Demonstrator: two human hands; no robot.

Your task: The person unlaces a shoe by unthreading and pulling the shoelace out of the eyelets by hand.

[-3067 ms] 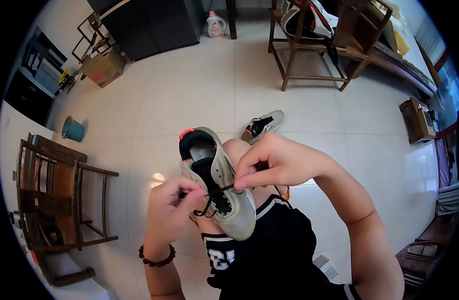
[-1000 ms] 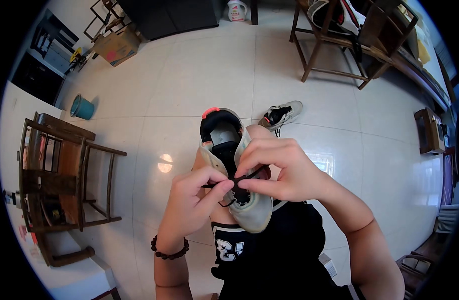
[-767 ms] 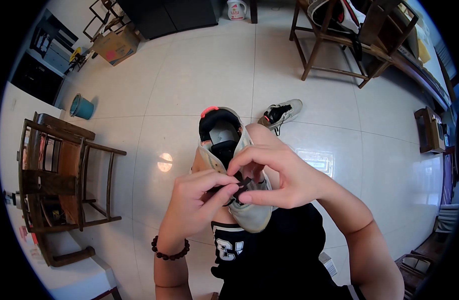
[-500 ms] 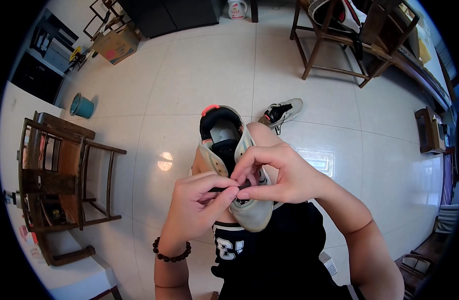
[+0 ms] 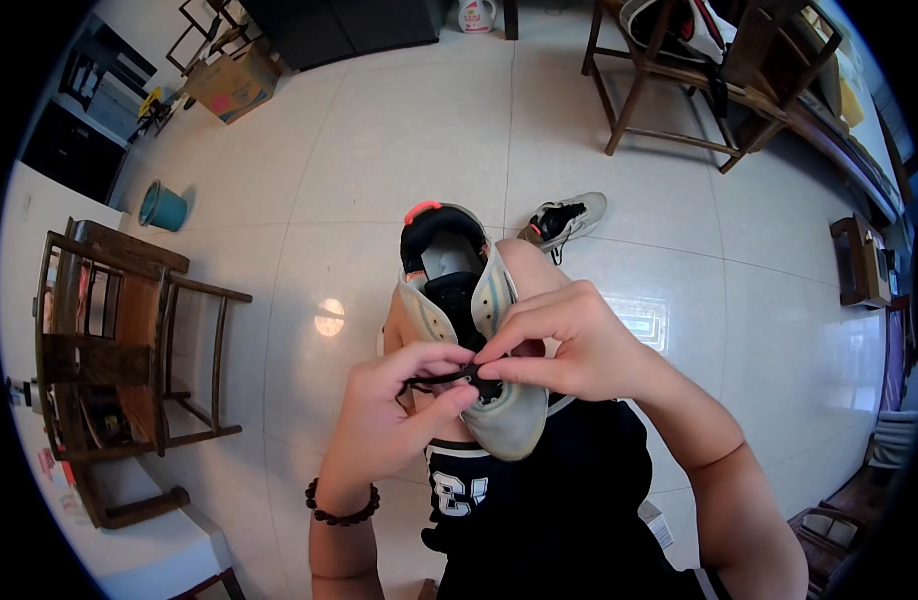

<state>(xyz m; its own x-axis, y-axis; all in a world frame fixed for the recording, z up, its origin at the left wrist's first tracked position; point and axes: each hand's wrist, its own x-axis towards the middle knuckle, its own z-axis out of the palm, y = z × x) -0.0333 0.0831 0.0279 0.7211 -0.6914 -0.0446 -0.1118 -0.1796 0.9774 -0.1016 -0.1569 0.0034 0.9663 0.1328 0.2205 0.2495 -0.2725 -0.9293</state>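
Note:
A pale grey shoe (image 5: 509,425) with a black lining rests across my legs, its toe toward my body and its heel pointing away. Over its lower eyelets, my left hand (image 5: 399,395) curls round a black lace (image 5: 439,379), thumb and fingertips slightly apart. The fingertips of my right hand (image 5: 559,350) pinch the same lace above the shoe's tongue. Part of the lace is hidden by the fingers. On the floor beyond my knee lies a second grey shoe (image 5: 577,218) with black laces.
A wooden chair (image 5: 129,355) stands at the left, another (image 5: 669,90) at the upper right with a bag on it. Farther off are a teal bucket (image 5: 165,207), a cardboard box (image 5: 233,86), a dark cabinet (image 5: 349,30) and a white jug (image 5: 475,14).
My left thumb has moved away from the fingertips, so more black lace shows between my hands. My right fingers have closed in a tighter pinch. The shoe has barely shifted.

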